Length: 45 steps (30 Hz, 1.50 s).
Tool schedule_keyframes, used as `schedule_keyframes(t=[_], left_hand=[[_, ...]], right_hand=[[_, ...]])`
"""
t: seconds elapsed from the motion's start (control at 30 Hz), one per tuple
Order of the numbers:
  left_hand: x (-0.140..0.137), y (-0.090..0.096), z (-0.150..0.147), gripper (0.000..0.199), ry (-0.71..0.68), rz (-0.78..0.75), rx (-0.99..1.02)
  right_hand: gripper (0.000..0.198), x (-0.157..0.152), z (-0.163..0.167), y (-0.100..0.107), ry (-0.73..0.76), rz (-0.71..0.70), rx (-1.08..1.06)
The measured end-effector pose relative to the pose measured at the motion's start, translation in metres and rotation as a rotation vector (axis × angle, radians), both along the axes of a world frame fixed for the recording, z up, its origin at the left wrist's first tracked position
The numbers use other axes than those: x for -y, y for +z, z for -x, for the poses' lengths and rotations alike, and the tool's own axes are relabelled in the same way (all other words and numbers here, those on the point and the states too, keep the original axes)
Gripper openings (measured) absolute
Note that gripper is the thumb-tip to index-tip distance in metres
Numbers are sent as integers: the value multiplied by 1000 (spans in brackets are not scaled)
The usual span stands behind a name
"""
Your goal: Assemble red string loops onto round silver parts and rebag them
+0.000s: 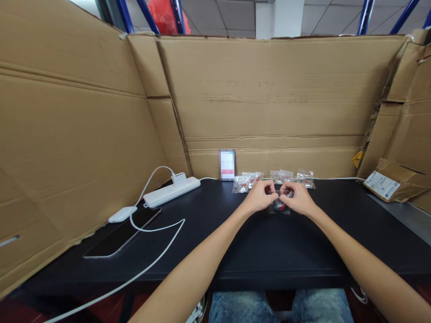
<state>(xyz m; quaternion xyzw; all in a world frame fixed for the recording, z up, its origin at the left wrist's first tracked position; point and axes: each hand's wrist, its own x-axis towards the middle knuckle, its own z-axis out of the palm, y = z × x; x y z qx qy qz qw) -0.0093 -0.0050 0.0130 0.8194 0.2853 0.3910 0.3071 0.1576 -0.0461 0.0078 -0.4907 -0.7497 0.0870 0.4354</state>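
Both hands meet over the black tabletop, pinching the upper edge of a small clear plastic bag (pixel 280 207) that has something dark and red inside. My left hand (pixel 261 194) grips the bag's edge from the left, fingers curled and thumb tip close to the other thumb. From the right, my right hand (pixel 296 197) holds the same edge in a like pinch. Just behind the hands lie more clear bags with red and silvery contents: one group (pixel 247 181) to the left, another bag (pixel 305 179) to the right. What exactly the bags contain is too small to tell.
A phone (pixel 227 165) with a lit screen leans on the back cardboard wall (pixel 269 89). At left are a white power strip (pixel 173 192), a white charger (pixel 122 214), a dark tablet-like device (pixel 123 235) and a looping white cable (pixel 151 264). A torn cardboard package (pixel 399 179) lies at right.
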Motion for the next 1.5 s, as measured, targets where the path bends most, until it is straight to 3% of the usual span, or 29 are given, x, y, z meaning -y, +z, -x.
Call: schedule_keyframes(t=[1.23,1.4,1.5], left_hand=[[-17,-1,16,10,148,-53,-91],[-22,-2,23,9,184,27,-48],[-22,0,25,4,77,189,7]], right_hand=[[5,-10,-25,-4,-17,100,-8],[6,-14,-33,-6,-31,115,-69],[7,-16,-36,-8,-15,117,-112]])
